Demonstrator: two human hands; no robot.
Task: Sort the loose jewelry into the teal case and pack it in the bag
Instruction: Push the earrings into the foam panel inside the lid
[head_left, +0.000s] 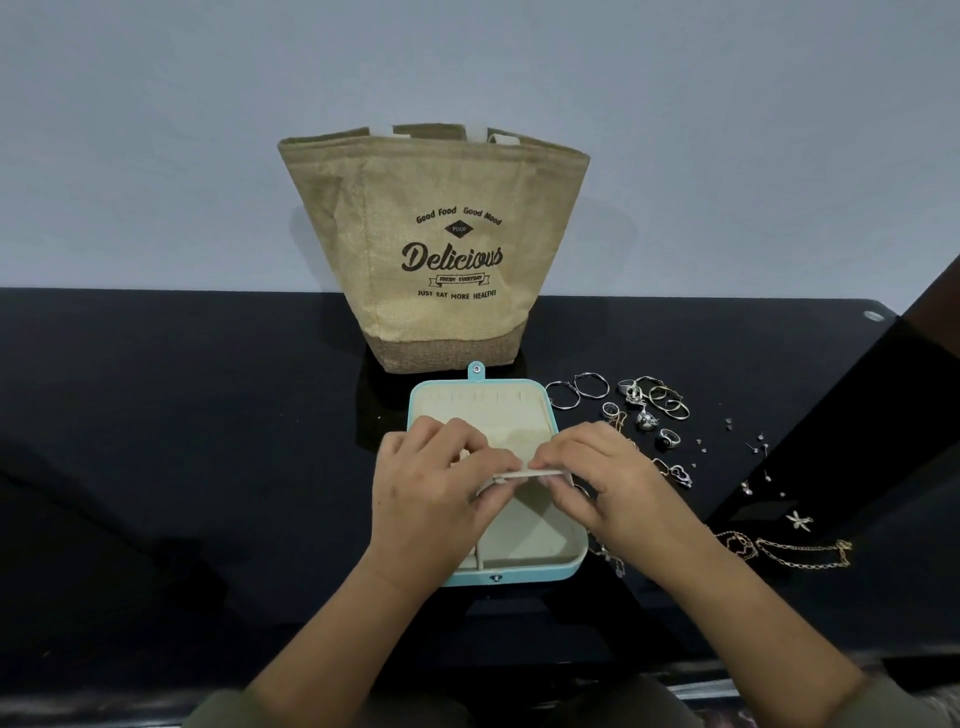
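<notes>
One black glossy desk (182, 415) carries everything, w/ a pale wall (208, 130) behind it. At the back stands a tan woven burlap bag (447, 249) printed "Delicious", upright, mouth open. Just in front of it the teal jewelry case w/ beige lining (524, 578) lies opened flat, lid half toward the bag, snap tab at its far edge. The left hand (441, 483) & right hand (608, 478) meet over the case's middle. Each grip is closed in a pinch on a thin beige flat insert (543, 473), held approx level across the case, fingers on top, thumbs under. Loose pieces all lie on the desk right of the case. They are a gold link chain (795, 553) near the front, silver hoop earrings (576, 392) just beside the lid's right corner, a cluster of silver & gold rings (654, 402) right of the hoops, a small silver starfish charm (799, 519) above the chain, and tiny stud earrings (756, 447) scattered furthest right. Some pieces sit partly hidden by the right wrist; can't tell what they are.
</notes>
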